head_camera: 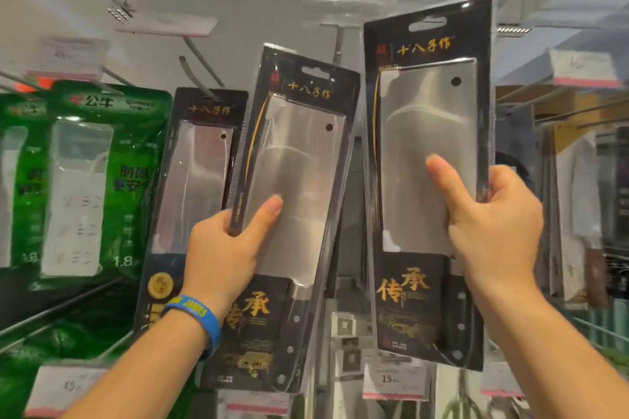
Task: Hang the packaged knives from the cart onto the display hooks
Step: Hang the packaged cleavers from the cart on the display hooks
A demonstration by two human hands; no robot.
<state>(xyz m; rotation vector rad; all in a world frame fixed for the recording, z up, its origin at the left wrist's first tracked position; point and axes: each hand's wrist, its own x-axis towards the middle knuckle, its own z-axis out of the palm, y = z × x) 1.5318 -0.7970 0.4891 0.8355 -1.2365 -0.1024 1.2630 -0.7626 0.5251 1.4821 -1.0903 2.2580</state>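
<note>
Currently, each hand holds up one packaged knife in front of the display. The left hand point(221, 248) grips the left edge of a black knife pack point(299, 160), thumb pressed flat on the clear plastic over the blade and fingers curled behind. This pack tilts to the right above the grip, and its hang hole point(315, 71) at the top end is on no hook. The right hand point(493, 224) clasps a second knife pack point(425, 105) by its right edge, thumb lying up the blade window and fingers wrapped behind. This one stands nearly upright and reaches higher than the other, its hang hole point(428, 23) well above the grip and also unhooked. The two held packs are just beside each other, not touching. Behind and left of the left grip, a third knife pack point(194, 163) hangs on a metal hook point(195, 78). Further left hang green packs point(85, 163) of power strips. A blue wristband point(200, 320) circles the left wrist. Above both grips, between the held packs, a metal hook point(338, 44) juts out under a clear label holder point(350, 7). A white price tag point(391, 379) shows below the right grip.
</note>
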